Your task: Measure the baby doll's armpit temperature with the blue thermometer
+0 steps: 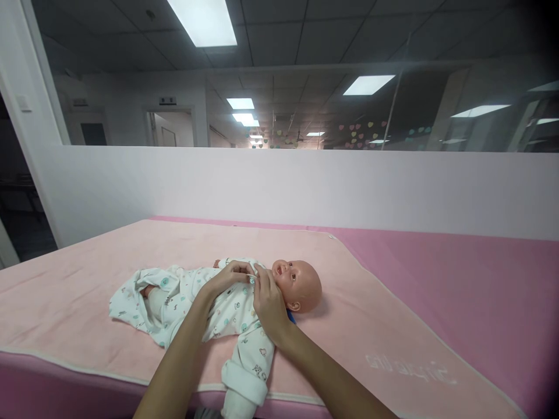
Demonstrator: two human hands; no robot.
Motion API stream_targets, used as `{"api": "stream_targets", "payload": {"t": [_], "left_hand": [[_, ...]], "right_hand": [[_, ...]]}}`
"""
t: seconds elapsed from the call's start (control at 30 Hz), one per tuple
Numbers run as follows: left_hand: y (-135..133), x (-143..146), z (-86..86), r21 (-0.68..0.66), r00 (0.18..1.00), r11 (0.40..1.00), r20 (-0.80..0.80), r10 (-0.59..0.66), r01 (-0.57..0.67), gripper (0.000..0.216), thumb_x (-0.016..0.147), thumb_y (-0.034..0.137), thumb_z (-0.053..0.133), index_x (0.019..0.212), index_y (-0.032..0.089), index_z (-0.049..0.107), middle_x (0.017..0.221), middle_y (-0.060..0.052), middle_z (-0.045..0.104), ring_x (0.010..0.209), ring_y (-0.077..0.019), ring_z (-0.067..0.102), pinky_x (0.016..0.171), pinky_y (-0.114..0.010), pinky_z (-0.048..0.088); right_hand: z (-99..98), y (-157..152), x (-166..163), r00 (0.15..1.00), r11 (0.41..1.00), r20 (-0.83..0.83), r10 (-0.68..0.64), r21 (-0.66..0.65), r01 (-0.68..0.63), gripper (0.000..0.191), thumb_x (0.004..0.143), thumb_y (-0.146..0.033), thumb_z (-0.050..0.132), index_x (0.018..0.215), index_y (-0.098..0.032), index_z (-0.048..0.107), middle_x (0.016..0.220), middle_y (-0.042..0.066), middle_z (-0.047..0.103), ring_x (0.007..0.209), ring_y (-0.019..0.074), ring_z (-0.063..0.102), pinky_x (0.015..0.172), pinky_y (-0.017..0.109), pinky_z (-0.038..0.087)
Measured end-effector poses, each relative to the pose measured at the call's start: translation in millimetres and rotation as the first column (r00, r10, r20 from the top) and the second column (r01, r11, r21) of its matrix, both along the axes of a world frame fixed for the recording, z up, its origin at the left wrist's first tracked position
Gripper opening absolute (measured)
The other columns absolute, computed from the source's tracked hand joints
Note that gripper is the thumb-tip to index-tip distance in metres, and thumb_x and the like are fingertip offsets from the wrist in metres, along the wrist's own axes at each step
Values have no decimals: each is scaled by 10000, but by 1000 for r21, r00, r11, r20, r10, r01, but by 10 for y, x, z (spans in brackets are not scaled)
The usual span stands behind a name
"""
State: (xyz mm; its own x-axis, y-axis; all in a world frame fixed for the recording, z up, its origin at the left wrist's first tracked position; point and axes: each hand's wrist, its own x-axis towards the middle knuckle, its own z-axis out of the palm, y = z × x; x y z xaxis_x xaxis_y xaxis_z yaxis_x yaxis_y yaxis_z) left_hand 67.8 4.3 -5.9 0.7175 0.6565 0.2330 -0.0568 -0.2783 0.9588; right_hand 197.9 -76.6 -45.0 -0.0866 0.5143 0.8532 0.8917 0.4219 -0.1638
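A baby doll point(305, 284) lies on its back, its bald head to the right. It wears a white romper point(233, 308) with small printed figures, the near sleeve reaching over the table's front edge. My left hand point(231, 276) and my right hand point(267, 299) meet at the romper's neck, just below the doll's chin. Both sets of fingers are closed in a pinch on the white edge of the cloth there. Whether a snap or a tie lies between the fingertips is hidden. One doll leg shows inside the loose, open lower part of the romper.
A pale pink blanket point(349, 331) with a white border lies under the doll, over a darker pink padded surface point(480, 285). Behind rises a low white wall point(305, 186) with glass above it. A bit of blue point(291, 316) shows beside the doll's neck.
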Motion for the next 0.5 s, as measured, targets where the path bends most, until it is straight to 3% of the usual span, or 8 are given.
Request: {"api": "stream_targets", "payload": {"t": [0.17,0.3,0.5], "left_hand": [[-58,-1,36,12,1000,1000,7,24,-24,165,612,117,514,718,155,635,748,-18,608,780,-144,518,751,-240,402],[-104,5,56,-1,999,1000,40,26,-26,200,675,181,521,839,140,628,825,-34,613,826,-152,526,787,-252,403],[-133,19,90,-47,999,998,19,39,-38,214,665,231,589,856,137,593,750,-11,594,733,-128,525,714,-232,405]], "right_hand": [[27,-19,-11,998,996,-45,47,77,-43,404,864,-105,300,1244,-183,413,1097,95,561,1010,187,538,869,381,486],[55,-60,-11,995,996,-53,83,36,-81,420,855,-104,307,1256,-175,405,1097,95,560,1003,177,538,885,369,479],[56,-64,-5,986,988,-100,135,-59,-141,395,861,-120,327,1240,-177,423,966,73,599,902,173,557,812,343,493]]}}
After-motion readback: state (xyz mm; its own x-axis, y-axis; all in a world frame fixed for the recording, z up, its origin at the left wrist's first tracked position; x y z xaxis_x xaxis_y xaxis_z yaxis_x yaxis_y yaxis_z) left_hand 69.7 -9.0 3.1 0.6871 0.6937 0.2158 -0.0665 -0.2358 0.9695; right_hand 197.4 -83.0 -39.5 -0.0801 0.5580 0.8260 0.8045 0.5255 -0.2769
